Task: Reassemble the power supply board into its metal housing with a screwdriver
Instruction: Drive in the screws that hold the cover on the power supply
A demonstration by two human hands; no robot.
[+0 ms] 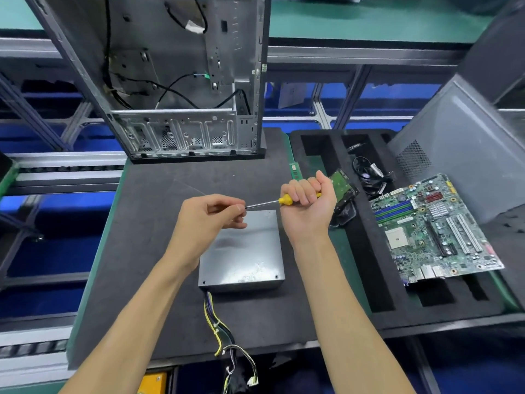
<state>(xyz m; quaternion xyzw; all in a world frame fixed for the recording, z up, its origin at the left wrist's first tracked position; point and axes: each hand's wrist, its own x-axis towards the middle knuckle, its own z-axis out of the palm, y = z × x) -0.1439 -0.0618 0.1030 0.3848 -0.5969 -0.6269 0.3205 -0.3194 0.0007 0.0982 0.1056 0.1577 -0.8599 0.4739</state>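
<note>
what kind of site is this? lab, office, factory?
Most likely a PC assembly or teardown line in a factory. Cues: a stripped computer case standing on a foam-topped bench, a bare motherboard resting on a slotted foam tray, and aluminium racking with blue bins behind.

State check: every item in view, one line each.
Right hand: gripping the yellow handle of the screwdriver.
Left hand: pinching the screwdriver's tip end.
Power supply housing: closed, flat on the black mat, cable bundle trailing off its near edge.
Computer case: upright, side open.
Motherboard: out of the case, lying on the foam tray.
</note>
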